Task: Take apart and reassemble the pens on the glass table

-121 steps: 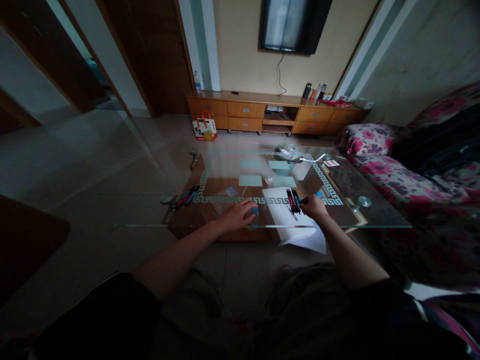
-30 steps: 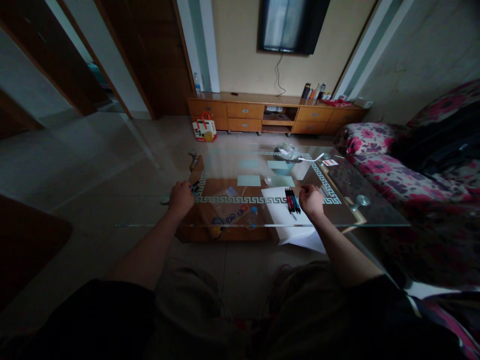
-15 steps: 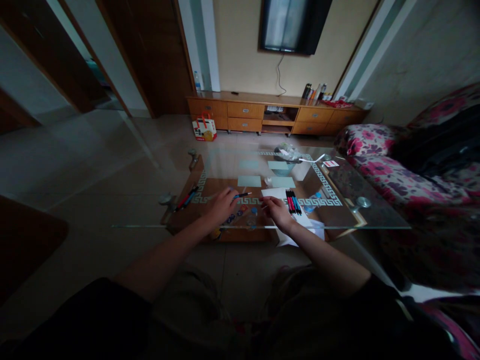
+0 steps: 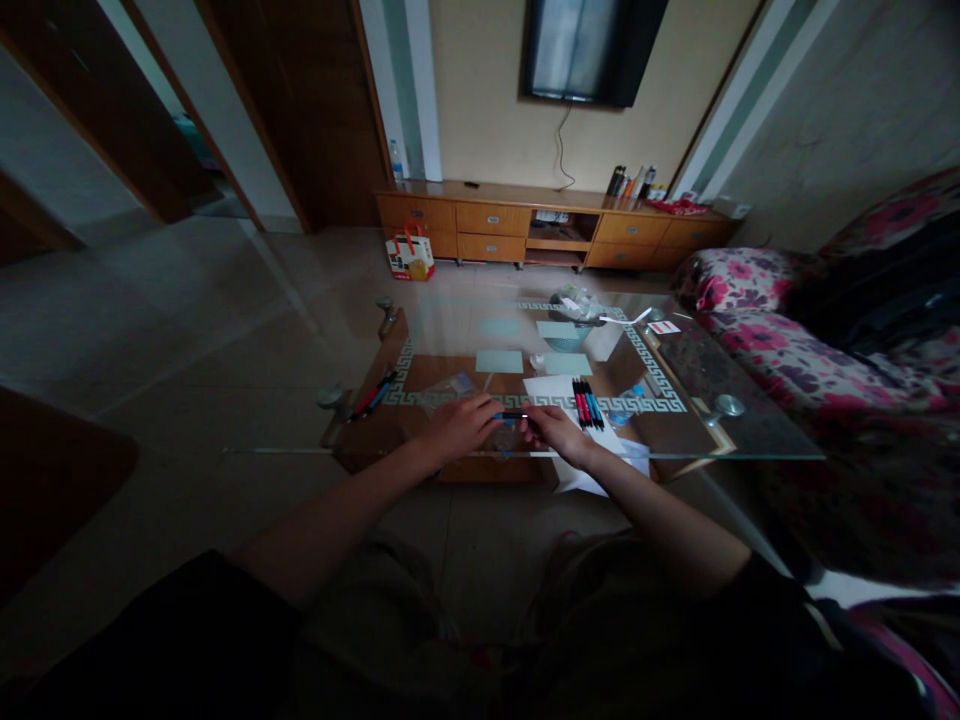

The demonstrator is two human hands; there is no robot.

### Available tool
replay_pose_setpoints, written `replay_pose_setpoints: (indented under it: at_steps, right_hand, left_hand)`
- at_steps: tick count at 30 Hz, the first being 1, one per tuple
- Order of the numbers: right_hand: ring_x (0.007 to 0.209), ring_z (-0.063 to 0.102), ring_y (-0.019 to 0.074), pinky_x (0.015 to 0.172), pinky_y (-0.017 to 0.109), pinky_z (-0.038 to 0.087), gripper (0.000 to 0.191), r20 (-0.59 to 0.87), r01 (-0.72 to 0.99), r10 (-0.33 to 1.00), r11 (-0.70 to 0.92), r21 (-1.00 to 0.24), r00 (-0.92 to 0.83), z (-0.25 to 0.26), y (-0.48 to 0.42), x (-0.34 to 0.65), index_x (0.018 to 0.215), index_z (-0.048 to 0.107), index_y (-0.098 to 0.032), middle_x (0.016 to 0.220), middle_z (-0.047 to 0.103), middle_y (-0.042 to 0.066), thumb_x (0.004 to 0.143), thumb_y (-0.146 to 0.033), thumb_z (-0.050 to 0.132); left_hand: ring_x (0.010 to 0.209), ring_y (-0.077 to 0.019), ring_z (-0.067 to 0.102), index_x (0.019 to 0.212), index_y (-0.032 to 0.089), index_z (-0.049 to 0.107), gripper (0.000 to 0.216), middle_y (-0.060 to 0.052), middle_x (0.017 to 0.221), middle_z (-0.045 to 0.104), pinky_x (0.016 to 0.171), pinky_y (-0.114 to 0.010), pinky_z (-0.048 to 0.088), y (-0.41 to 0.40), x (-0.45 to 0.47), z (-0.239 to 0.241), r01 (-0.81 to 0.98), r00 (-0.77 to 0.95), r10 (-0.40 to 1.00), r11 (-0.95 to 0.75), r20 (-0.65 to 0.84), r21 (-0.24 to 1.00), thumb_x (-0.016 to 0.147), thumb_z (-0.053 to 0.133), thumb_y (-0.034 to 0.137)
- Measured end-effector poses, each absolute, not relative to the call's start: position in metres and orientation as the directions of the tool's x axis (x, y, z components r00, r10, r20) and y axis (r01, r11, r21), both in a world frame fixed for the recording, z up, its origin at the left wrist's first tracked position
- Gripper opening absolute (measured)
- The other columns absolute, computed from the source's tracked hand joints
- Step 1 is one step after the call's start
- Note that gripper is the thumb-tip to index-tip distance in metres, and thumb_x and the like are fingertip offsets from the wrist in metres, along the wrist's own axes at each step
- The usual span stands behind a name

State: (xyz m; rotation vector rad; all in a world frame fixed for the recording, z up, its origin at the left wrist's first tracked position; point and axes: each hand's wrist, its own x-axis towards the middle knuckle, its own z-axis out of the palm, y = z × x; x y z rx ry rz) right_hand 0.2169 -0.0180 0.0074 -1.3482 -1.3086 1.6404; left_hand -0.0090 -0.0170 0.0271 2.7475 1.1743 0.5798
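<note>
- Over the near edge of the glass table [image 4: 675, 430], with its smooth clear top and pale key-pattern border, two bare hands meet.
- One slim dark pen [image 4: 514, 415] spans them: left hand [image 4: 461, 425] pinches it from 9 o'clock, right hand [image 4: 559, 432] from 3 o'clock, both closed on it.
- One flat white paper sheet [image 4: 547, 388] at the right hand's 12 o'clock carries a pen row [image 4: 585, 402] (four, I think; it's dim).
- Another pen cluster [image 4: 373, 395] lies at the left hand's 10 o'clock, well apart.
</note>
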Motion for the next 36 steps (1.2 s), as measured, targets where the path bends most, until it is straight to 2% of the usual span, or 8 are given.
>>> replay_pose_setpoints:
  at_steps: [4, 10, 15, 36]
  right_hand:
    - [0.046, 0.045, 0.0057, 0.043, 0.016, 0.033, 0.05, -0.315, 0.152, 0.908, -0.282, -0.947, -0.276, 0.006, -0.018, 0.217, 0.069, 0.06, -0.015, 0.056, 0.054, -0.002, 0.084, -0.063, 0.058]
    - [0.046, 0.044, 0.0059, 0.044, 0.018, 0.032, 0.052, -0.306, 0.139, 0.904, -0.276, -0.951, -0.298, 0.0, -0.017, 0.218, 0.069, 0.059, -0.016, 0.055, 0.053, -0.003, 0.082, -0.066, 0.059]
    - [0.048, 0.045, 0.0061, 0.047, 0.019, 0.034, 0.052, -0.258, 0.121, 0.911, -0.231, -0.965, -0.323, -0.001, -0.02, 0.215, 0.07, 0.06, -0.016, 0.057, 0.054, -0.003, 0.081, -0.067, 0.059]
    - [0.05, 0.047, 0.0071, 0.05, 0.021, 0.036, 0.055, -0.235, 0.147, 0.91, -0.196, -0.97, -0.341, -0.005, -0.018, 0.217, 0.071, 0.063, -0.014, 0.059, 0.056, -0.001, 0.081, -0.068, 0.059]
  left_hand:
    - [0.084, -0.0183, 0.06, 0.117, 0.028, 0.061, 0.031, -0.005, 0.103, 0.06, 0.069, -0.027, 0.045, -0.018, -0.008, 0.026, 0.692, 0.638, 0.711, -0.698, 0.295, 0.186, 0.097, 0.045, 0.046]
    - [0.079, -0.0164, 0.059, 0.115, 0.03, 0.064, 0.036, -0.004, 0.097, 0.061, 0.063, -0.026, 0.041, -0.019, -0.006, 0.027, 0.732, 0.631, 0.729, -0.672, 0.265, 0.108, 0.101, 0.035, 0.045]
    - [0.078, -0.016, 0.059, 0.114, 0.029, 0.065, 0.036, -0.004, 0.095, 0.061, 0.064, -0.026, 0.041, -0.017, -0.008, 0.026, 0.725, 0.638, 0.724, -0.679, 0.263, 0.111, 0.1, 0.037, 0.046]
    - [0.078, -0.0166, 0.06, 0.115, 0.027, 0.066, 0.037, -0.004, 0.093, 0.063, 0.064, -0.027, 0.041, -0.012, -0.009, 0.018, 0.71, 0.655, 0.711, -0.695, 0.254, 0.113, 0.1, 0.037, 0.044]
